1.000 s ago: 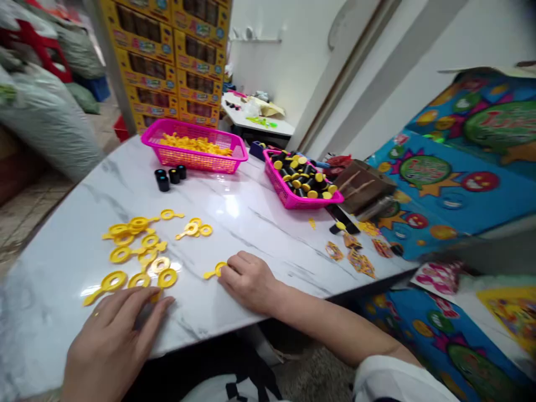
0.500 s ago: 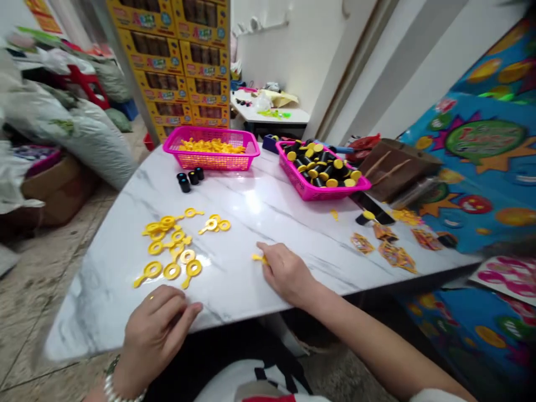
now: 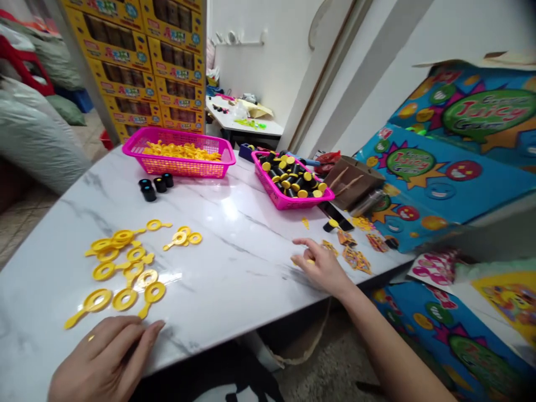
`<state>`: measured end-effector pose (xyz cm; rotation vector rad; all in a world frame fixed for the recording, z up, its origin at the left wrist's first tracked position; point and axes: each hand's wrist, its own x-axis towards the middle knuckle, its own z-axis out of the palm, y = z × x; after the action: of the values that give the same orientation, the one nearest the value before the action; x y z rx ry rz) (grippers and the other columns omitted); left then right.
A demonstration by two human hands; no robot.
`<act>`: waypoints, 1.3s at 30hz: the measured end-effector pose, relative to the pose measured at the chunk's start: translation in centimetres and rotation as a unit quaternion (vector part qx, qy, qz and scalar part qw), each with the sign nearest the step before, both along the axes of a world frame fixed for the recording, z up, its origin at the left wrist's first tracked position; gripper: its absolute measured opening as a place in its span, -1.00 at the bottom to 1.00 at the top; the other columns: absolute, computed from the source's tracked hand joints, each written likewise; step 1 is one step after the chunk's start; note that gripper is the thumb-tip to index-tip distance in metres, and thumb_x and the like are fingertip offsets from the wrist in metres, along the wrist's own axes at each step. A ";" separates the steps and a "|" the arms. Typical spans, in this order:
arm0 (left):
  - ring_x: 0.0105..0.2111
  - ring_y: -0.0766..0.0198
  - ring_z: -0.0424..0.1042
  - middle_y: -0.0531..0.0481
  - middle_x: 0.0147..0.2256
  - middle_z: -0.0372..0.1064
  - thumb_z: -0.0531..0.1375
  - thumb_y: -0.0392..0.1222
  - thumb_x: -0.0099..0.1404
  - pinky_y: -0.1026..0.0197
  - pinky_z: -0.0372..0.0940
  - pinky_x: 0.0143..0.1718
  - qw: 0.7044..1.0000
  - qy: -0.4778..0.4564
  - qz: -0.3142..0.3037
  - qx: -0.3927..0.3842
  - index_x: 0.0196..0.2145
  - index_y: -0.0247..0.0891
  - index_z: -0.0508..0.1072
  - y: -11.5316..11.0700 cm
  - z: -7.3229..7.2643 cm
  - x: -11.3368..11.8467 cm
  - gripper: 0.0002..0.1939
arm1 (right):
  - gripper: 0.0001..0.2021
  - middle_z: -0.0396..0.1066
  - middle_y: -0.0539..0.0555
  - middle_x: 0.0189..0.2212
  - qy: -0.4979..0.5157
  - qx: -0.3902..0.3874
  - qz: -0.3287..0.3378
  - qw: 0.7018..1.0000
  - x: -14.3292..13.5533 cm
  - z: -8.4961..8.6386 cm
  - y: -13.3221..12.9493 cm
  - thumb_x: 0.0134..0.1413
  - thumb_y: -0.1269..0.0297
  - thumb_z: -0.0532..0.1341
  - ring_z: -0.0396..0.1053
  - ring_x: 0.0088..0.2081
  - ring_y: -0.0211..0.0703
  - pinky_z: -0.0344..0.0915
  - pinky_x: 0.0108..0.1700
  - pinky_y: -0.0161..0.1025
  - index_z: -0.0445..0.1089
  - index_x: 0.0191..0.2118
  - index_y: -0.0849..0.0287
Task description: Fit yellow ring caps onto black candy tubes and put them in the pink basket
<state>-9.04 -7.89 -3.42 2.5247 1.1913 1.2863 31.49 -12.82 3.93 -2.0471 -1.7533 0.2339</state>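
Yellow handled rings (image 3: 86, 306), glossy, left hand (image 3: 104, 357) slightly parted, right hand (image 3: 325, 272) touching yellow piece (image 3: 310, 262), grip unclear

A thin gold-coloured ring (image 3: 91, 338) circles one finger of the left hand (image 3: 103, 357). The right hand (image 3: 324, 271) and right forearm (image 3: 377, 335) are bare. Below and between the hands shows black clothing (image 3: 209, 371), with a white patch (image 3: 224, 393) broken by angular black shapes, cut off by the view's lower edge.
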 end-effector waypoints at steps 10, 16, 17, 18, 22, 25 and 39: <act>-0.29 0.24 0.39 -0.03 -0.35 0.39 0.21 -0.33 0.27 0.15 0.30 -0.17 0.994 -0.040 0.098 -0.038 -0.29 -0.26 0.44 -1.0 2.4 0.4 -0.96 | -0.75 0.29 -0.07 -0.52 0.271 -0.118 0.078 0.952 -5.0 -1.7 -2.1 0.18 0.12 0.16 0.35 -0.51 -0.21 0.31 -0.46 -0.30 0.28 -0.07 0.08; -0.43 0.27 0.29 0.02 -0.52 0.26 0.05 -0.31 0.37 0.17 0.23 -0.30 0.992 -0.075 0.075 -0.073 -0.52 -0.25 0.35 -1.0 2.8 0.4 -0.71 | -0.77 0.39 -0.03 -0.51 0.306 0.001 0.070 0.950 -8.9 -0.7 0.6 0.15 0.14 0.22 0.40 -0.45 -0.22 0.33 -0.39 -0.31 0.34 -0.14 0.15; -0.40 0.26 0.31 0.01 -0.50 0.29 0.05 -0.30 0.38 0.15 0.24 -0.27 0.991 -0.078 0.078 -0.077 -0.50 -0.25 0.37 -0.9 2.8 0.5 -0.72 | -0.81 0.42 0.00 -0.48 0.299 0.020 0.085 0.950 -10.0 -0.5 1.6 0.14 0.15 0.23 0.43 -0.42 -0.20 0.35 -0.35 -0.30 0.36 -0.20 0.15; -0.37 0.25 0.32 -0.01 -0.46 0.32 0.08 -0.28 0.37 0.13 0.25 -0.22 0.992 -0.068 0.080 -0.076 -0.46 -0.25 0.40 -0.8 2.9 0.6 -0.77 | -0.84 0.45 0.01 -0.45 0.292 0.037 0.103 0.950 -11.1 -0.1 2.6 0.14 0.18 0.23 0.46 -0.40 -0.19 0.37 -0.32 -0.29 0.37 -0.24 0.16; -0.25 0.17 0.34 -0.06 -0.31 0.39 0.23 -0.22 0.27 0.03 0.24 -0.09 0.996 0.039 0.068 -0.046 -0.28 -0.23 0.49 -0.5 2.8 1.0 -0.93 | -0.90 0.51 0.00 -0.36 0.290 0.098 0.196 0.931 -15.3 1.9 6.2 0.16 0.26 0.21 0.51 -0.29 -0.19 0.42 -0.21 -0.28 0.38 -0.23 0.15; -0.20 0.12 0.33 -0.11 -0.24 0.37 0.25 -0.18 0.25 -0.03 0.24 -0.07 0.994 0.071 0.084 -0.019 -0.15 -0.22 0.49 -0.3 2.4 1.0 -0.80 | -0.88 0.52 0.00 -0.27 0.262 0.140 0.242 0.924 -16.0 3.2 6.7 0.19 0.27 0.19 0.49 -0.22 -0.21 0.41 -0.13 -0.28 0.39 -0.17 0.13; 0.10 0.00 0.21 -0.15 0.07 0.25 0.19 -0.06 0.29 -0.10 0.17 0.12 0.985 0.156 -0.034 -0.058 0.04 -0.12 0.38 3.1 6.0 2.6 -0.63 | -0.77 0.42 0.17 -0.01 -0.007 0.145 0.194 0.970 -6.7 -1.5 4.5 0.19 0.20 0.17 0.40 0.01 0.01 0.40 0.02 0.01 0.37 -0.05 0.10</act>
<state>-6.44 -4.79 2.54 2.7220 1.1784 0.7997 24.75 -8.29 2.44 -1.4970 -2.0496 0.0721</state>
